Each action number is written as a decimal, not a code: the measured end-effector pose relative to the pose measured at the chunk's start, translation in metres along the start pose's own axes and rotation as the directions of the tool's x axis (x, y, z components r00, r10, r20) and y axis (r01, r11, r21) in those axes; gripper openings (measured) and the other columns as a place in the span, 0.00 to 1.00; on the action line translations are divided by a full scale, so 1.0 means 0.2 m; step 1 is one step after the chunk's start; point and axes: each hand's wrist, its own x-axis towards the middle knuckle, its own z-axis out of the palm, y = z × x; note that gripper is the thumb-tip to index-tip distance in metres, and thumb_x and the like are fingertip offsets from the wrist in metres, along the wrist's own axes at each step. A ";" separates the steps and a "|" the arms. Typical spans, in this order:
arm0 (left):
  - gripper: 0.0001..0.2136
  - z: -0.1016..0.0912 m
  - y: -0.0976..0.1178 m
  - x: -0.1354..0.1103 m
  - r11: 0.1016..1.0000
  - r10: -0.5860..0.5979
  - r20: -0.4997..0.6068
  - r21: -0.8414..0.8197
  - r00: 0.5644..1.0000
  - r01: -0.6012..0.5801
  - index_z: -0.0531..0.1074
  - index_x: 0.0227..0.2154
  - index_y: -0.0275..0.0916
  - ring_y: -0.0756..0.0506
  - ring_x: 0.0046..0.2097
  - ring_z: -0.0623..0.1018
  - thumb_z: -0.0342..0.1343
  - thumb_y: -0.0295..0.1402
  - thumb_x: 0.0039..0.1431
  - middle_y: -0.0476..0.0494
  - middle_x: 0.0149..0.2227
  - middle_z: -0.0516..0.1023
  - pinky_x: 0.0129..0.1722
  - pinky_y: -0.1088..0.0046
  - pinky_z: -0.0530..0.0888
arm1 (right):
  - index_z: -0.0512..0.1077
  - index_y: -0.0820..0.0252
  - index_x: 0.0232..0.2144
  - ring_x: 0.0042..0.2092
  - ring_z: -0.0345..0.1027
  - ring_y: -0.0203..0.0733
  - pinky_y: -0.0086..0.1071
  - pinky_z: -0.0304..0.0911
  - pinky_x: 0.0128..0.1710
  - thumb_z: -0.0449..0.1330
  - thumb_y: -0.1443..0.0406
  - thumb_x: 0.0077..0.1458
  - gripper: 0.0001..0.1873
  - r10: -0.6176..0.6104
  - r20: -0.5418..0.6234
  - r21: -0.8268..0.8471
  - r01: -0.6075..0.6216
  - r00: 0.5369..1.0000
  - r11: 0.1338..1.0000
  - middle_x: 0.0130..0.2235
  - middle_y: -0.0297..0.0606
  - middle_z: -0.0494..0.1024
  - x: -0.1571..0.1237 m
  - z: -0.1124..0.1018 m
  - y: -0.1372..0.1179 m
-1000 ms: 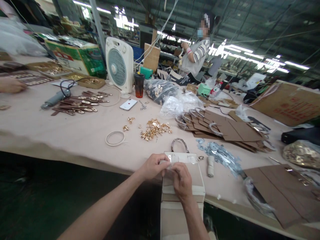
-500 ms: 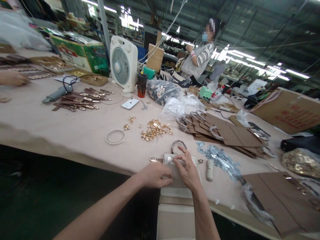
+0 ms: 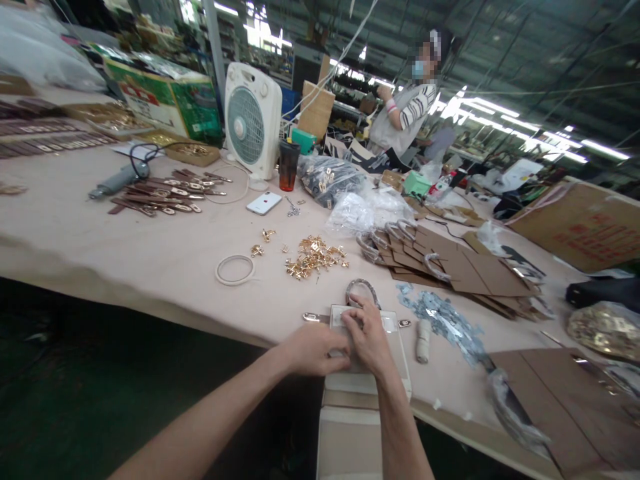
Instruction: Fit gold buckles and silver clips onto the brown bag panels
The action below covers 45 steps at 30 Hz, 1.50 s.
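Observation:
A small cream handbag [image 3: 395, 347] lies at the near edge of the table [image 3: 125, 247], its looped handle [image 3: 361, 288] pointing away from me. My left hand [image 3: 313, 348] rests curled on the bag's left side, fingers closed against it. Over the front flap lies my right hand [image 3: 370, 337], its fingers pressed down on the flap. A gold metal tab [image 3: 315, 317] sticks out at the bag's left, and a second one [image 3: 404, 324] at its right. More cream panels [image 3: 350, 433] hang below the table edge.
A pile of gold fittings [image 3: 315, 256] and a white ring [image 3: 235, 269] lie beyond the bag. Brown card pieces [image 3: 450, 263], silver scraps [image 3: 440, 317], a roll [image 3: 423, 331], a phone [image 3: 264, 202], a fan [image 3: 250, 123] and a dark cup [image 3: 289, 165] crowd the table. A person in stripes [image 3: 407, 110] stands behind.
My right hand moved from the bag's middle up to the flap near the handle. My left hand slid onto the bag's left side. Another person's hand at far left has left view.

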 end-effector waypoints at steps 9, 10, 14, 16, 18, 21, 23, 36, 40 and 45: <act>0.04 -0.01 0.01 0.00 1.000 -0.010 0.002 0.018 1.000 0.010 0.81 0.36 0.46 0.47 0.31 0.80 0.62 0.35 0.60 0.52 0.26 0.81 0.32 0.76 0.67 | 0.79 0.53 0.36 0.62 0.65 0.52 0.53 0.55 0.66 0.61 0.62 0.64 0.07 -0.049 -0.012 -0.070 0.048 0.999 0.996 0.58 0.43 0.76 0.00 0.02 0.02; 0.04 -0.01 0.01 0.00 1.000 -0.012 0.002 0.025 1.000 0.012 0.81 0.36 0.46 0.47 0.31 0.80 0.63 0.35 0.60 0.52 0.26 0.81 0.32 0.76 0.67 | 0.79 0.53 0.37 0.62 0.65 0.52 0.53 0.55 0.66 0.62 0.62 0.63 0.06 -0.052 -0.007 -0.077 0.052 0.999 0.996 0.59 0.43 0.76 0.00 0.02 0.02; 0.04 -0.01 0.01 0.00 0.999 -0.019 -0.004 0.036 1.000 0.020 0.81 0.37 0.47 0.47 0.31 0.80 0.63 0.37 0.61 0.53 0.26 0.80 0.32 0.75 0.67 | 0.78 0.53 0.45 0.62 0.64 0.54 0.52 0.55 0.66 0.65 0.61 0.60 0.10 -0.062 0.002 -0.111 0.061 0.998 0.992 0.59 0.43 0.75 0.00 0.01 0.02; 0.04 -0.01 0.02 -0.01 0.999 -0.021 -0.002 0.027 1.000 0.021 0.81 0.37 0.47 0.47 0.31 0.80 0.64 0.38 0.61 0.53 0.25 0.79 0.32 0.75 0.67 | 0.75 0.54 0.52 0.60 0.66 0.54 0.51 0.58 0.64 0.67 0.60 0.58 0.19 -0.056 -0.007 -0.121 0.055 0.998 0.991 0.57 0.44 0.77 0.01 0.01 0.02; 0.04 -0.01 0.02 -0.01 1.000 -0.018 0.002 0.014 1.000 0.018 0.81 0.37 0.47 0.47 0.31 0.80 0.64 0.37 0.61 0.53 0.25 0.79 0.32 0.75 0.67 | 0.74 0.55 0.54 0.57 0.68 0.54 0.49 0.60 0.61 0.68 0.58 0.58 0.23 -0.046 -0.012 -0.132 0.044 0.999 0.990 0.54 0.44 0.78 0.01 0.01 0.03; 0.05 -0.02 0.02 -0.02 1.000 -0.010 -0.001 -0.007 1.000 0.010 0.81 0.37 0.47 0.47 0.31 0.80 0.62 0.37 0.63 0.51 0.26 0.81 0.32 0.75 0.68 | 0.77 0.55 0.47 0.54 0.69 0.54 0.48 0.60 0.60 0.65 0.56 0.60 0.16 -0.022 -0.045 -0.159 0.015 0.999 0.987 0.49 0.43 0.80 0.01 0.01 0.04; 0.06 -0.02 0.03 -0.02 0.999 -0.005 -0.018 -0.039 1.000 0.005 0.82 0.38 0.46 0.47 0.32 0.80 0.60 0.37 0.65 0.50 0.29 0.83 0.33 0.75 0.68 | 0.79 0.55 0.44 0.52 0.70 0.53 0.48 0.60 0.58 0.63 0.54 0.62 0.14 0.003 -0.087 -0.169 -0.017 0.996 0.985 0.46 0.43 0.81 0.01 0.01 0.05; 0.22 0.03 -0.02 -0.50 0.554 -0.747 -0.341 -0.794 0.571 0.250 0.80 0.49 0.36 0.55 0.17 0.65 0.61 0.50 0.63 0.44 0.28 0.83 0.17 0.79 0.60 | 0.81 0.55 0.37 0.44 0.73 0.53 0.46 0.62 0.51 0.59 0.49 0.65 0.20 -0.038 -0.244 -0.209 -0.014 0.969 0.978 0.39 0.44 0.83 0.03 0.07 0.06; 0.25 -0.11 -0.14 -0.75 0.569 -0.814 -0.474 -0.767 0.334 0.296 0.80 0.50 0.36 0.55 0.18 0.65 0.63 0.52 0.61 0.43 0.30 0.83 0.18 0.79 0.62 | 0.81 0.56 0.38 0.45 0.74 0.56 0.48 0.63 0.52 0.58 0.45 0.63 0.24 -0.053 -0.220 -0.225 0.003 0.974 0.974 0.40 0.46 0.83 0.01 0.07 0.12; 0.34 -0.32 -0.22 -0.94 0.606 -0.790 -0.599 -0.732 0.130 0.310 0.75 0.60 0.36 0.55 0.19 0.64 0.64 0.55 0.57 0.45 0.30 0.82 0.19 0.78 0.62 | 0.81 0.54 0.37 0.44 0.75 0.58 0.52 0.64 0.52 0.56 0.40 0.60 0.28 -0.103 -0.192 -0.260 0.050 0.976 0.964 0.41 0.46 0.84 0.02 0.09 0.23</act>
